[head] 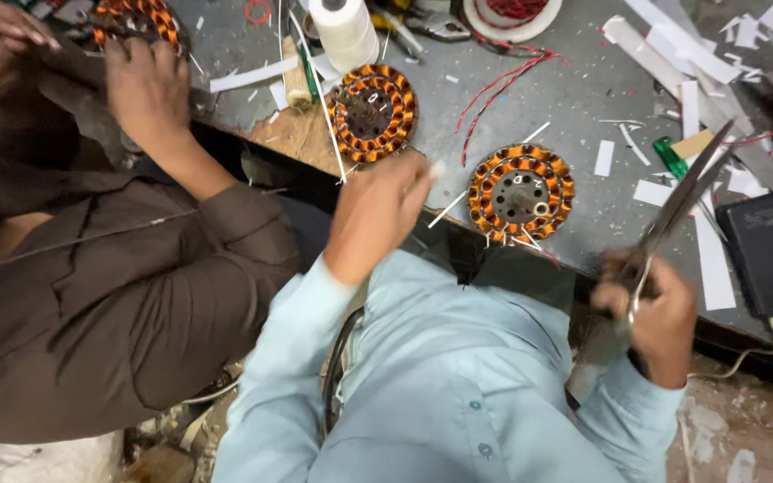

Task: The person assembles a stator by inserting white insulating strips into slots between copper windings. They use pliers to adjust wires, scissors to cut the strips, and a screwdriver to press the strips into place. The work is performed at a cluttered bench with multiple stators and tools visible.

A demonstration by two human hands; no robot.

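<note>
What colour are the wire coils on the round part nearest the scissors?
Copper-orange coils, banded with dark gaps; head view.

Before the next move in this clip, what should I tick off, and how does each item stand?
1. Right hand grips grey metal scissors: ok.
2. Scissor blades shut: cannot tell, blurred.
3. Left hand pinches thin white paper strip: ok.
4. Round copper-wound stator lies flat on grey table: ok.
5. Brown-sleeved co-worker's hand well apart from the scissors: ok.
</note>
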